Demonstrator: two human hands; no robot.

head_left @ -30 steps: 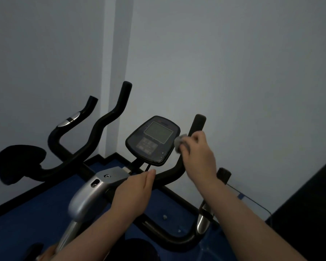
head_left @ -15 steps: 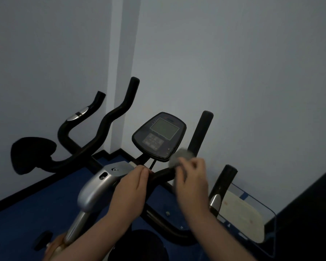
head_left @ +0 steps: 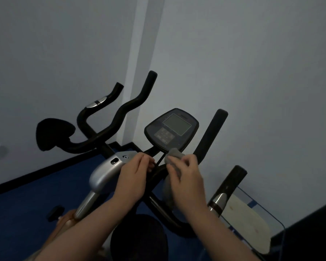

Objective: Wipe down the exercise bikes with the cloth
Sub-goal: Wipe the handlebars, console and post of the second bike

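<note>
— What are we holding right now?

— We are gripping the grey cloth [head_left: 172, 162] in our right hand [head_left: 186, 178], fingers curled round it, and pressing it onto the black handlebar [head_left: 159, 171] of the exercise bike [head_left: 105, 172]. Part of the cloth is bunching up above our fingers, and part is hanging down under our palm.

— And the other hand?

— Our left hand [head_left: 134, 178] is resting just beside the cloth, to its left, with its fingers curling round the same bar where it is meeting the silver housing [head_left: 104, 171].

— What is sitting around the grip?

— The console [head_left: 171, 129] is standing just above the cloth, its screen tilting toward us. The upright right grip of the bar [head_left: 211, 134] is rising just past our right knuckles. A second, shorter black grip [head_left: 231, 183] is standing further right of our right hand, with a clear bin [head_left: 262, 213] behind it. Well away to the left of our left hand, a second bike's handlebars [head_left: 109, 121] and its black saddle [head_left: 54, 133] are showing against the wall [head_left: 252, 72]. The floor [head_left: 36, 194] below is looking blue.
</note>
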